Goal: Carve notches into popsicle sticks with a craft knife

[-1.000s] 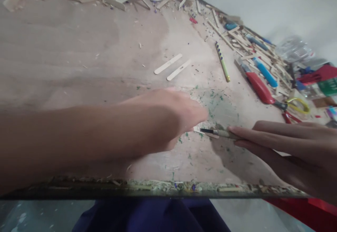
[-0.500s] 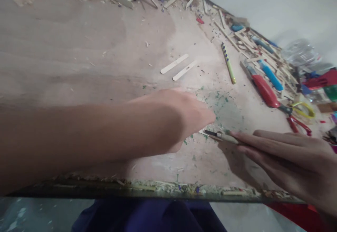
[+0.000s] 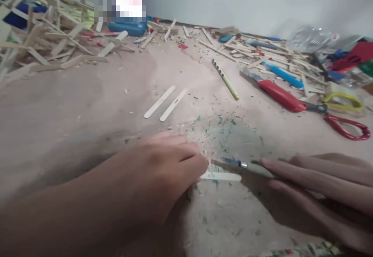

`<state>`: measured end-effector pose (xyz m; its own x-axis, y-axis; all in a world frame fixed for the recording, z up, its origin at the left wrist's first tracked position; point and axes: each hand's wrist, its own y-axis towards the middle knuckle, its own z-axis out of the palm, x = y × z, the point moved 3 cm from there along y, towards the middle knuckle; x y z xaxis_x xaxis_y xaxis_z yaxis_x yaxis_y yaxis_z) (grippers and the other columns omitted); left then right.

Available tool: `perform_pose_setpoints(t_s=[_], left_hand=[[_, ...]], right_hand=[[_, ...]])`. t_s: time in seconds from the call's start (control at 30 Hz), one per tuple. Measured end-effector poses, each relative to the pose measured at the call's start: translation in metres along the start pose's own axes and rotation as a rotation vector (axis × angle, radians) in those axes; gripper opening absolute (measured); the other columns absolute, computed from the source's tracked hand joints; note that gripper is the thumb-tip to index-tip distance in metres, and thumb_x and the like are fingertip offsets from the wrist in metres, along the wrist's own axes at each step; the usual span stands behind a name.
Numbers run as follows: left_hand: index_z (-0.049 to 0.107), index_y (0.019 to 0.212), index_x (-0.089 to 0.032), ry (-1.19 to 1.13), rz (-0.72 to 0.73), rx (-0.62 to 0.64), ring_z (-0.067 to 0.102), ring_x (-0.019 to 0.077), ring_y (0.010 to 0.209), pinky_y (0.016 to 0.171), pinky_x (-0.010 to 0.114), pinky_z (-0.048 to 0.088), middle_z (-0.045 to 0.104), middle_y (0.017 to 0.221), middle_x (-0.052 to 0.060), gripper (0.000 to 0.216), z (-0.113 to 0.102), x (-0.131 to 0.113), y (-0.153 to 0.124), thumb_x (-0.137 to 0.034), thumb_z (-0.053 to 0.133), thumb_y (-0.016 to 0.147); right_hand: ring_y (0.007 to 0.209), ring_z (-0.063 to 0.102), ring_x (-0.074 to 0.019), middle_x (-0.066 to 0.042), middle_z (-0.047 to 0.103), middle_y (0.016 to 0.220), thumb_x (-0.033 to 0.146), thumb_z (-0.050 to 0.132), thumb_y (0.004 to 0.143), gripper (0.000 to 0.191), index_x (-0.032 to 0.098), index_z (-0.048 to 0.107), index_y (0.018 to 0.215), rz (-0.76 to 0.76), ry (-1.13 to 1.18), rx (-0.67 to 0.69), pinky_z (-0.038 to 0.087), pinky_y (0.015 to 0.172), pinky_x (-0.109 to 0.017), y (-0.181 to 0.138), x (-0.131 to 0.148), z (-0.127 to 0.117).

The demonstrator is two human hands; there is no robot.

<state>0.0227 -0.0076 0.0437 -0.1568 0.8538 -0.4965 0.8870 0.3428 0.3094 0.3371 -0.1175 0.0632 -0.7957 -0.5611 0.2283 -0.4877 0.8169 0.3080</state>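
Broadly, the widest open stretch of the table lies beyond the left forearm, with small pale chips scattered over it. A band of litter runs along the bottom right of the view. At the far side, the tabletop ends at a pale wall.

The left hand is low over the wood, its fingers drawn together on the left end of a flat wooden stick; the rest of that stick shows to the right of the fingertips. The right hand has its fingers closed round a craft knife, whose blade points left, towards the left hand, just beyond the stick. Whether the blade touches anything I cannot tell. Green shavings speckle the wood around and beyond it.

Past the left hand, two loose sticks lie side by side, slanting. A pencil rests farther right. Beyond the right hand, a red tool and scissors with red and yellow loops take up room, and a blue tube lies just behind. Heaped sticks block the far left corner, beside a blue box.
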Motion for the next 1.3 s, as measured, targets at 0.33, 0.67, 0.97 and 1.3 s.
perform_pose_setpoints(t_s=[0.33, 0.67, 0.97, 1.3], left_hand=[[0.078, 0.097, -0.024, 0.083, -0.106, 0.022, 0.075, 0.0223, 0.090, 0.086, 0.043, 0.057, 0.085, 0.100, 0.002, 0.039, -0.002, -0.010, -0.006, -0.013, 0.053, 0.125], [0.084, 0.110, -0.027, -0.103, 0.005, 0.124, 0.079, 0.0175, 0.099, 0.097, 0.037, 0.063, 0.090, 0.106, -0.005, 0.038, -0.005, -0.034, -0.010, -0.027, 0.055, 0.133], [0.081, 0.140, -0.012, 0.186, 0.176, 0.031, 0.078, 0.0273, 0.148, 0.133, 0.049, 0.054, 0.088, 0.153, 0.010, 0.041, 0.011, -0.013, -0.007, -0.010, 0.041, 0.133], [0.083, 0.102, -0.022, -0.001, 0.101, 0.079, 0.074, 0.0221, 0.098, 0.095, 0.046, 0.052, 0.084, 0.106, 0.003, 0.038, 0.004, -0.018, -0.007, -0.017, 0.054, 0.126]], right_hand=[[0.085, 0.089, -0.0230, 0.001, 0.095, 0.117, 0.022, 0.048, 0.127, 0.074, 0.044, 0.043, 0.198, -0.025, 0.137, 0.229, 0.065, 0.060, -0.038, 0.001, 0.008, -0.002], [0.081, 0.087, -0.0176, 0.005, 0.093, 0.108, 0.034, 0.060, 0.130, 0.036, 0.044, 0.080, 0.159, 0.099, 0.196, 0.115, 0.063, 0.060, -0.031, 0.007, 0.009, -0.003], [0.071, 0.080, -0.0161, 0.001, 0.089, 0.097, 0.025, 0.054, 0.131, 0.042, 0.039, 0.078, 0.163, 0.044, 0.222, 0.130, 0.060, 0.058, -0.034, -0.005, 0.006, -0.011], [0.080, 0.083, -0.0169, 0.002, 0.089, 0.105, 0.025, 0.052, 0.130, 0.051, 0.046, 0.073, 0.172, 0.072, 0.175, 0.220, 0.064, 0.066, -0.035, -0.020, 0.020, -0.022]])
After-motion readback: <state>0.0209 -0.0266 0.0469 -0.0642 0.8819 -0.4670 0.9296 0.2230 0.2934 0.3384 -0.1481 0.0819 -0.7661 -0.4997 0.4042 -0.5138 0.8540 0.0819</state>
